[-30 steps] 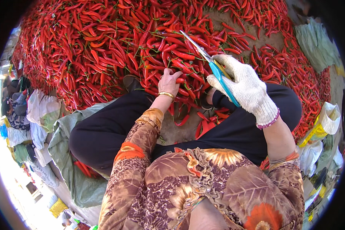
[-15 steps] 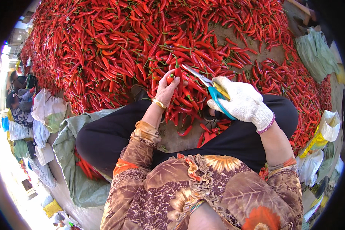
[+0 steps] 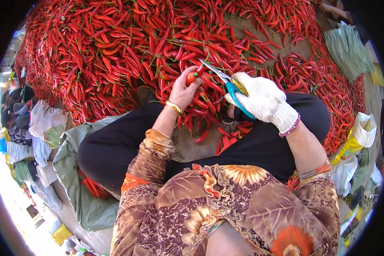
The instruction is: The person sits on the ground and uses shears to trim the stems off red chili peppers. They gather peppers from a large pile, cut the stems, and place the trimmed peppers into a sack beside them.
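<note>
Rising from the pepper pile (image 3: 89, 64) it dipped into a second ago, the bare left hand (image 3: 182, 92) pinches a red pepper (image 3: 191, 78) | pepper between thumb and fingers, just left of the scissors (image 3: 219, 74), seemingly within the blades' reach | gloved right hand (image 3: 262, 99) wrapped around the scissors' handles

I sit in what looks like a produce yard or shed, with chillies (image 3: 94, 55) heaped on the bare floor (image 3: 298, 48) and sacks (image 3: 349, 52) around me.
</note>
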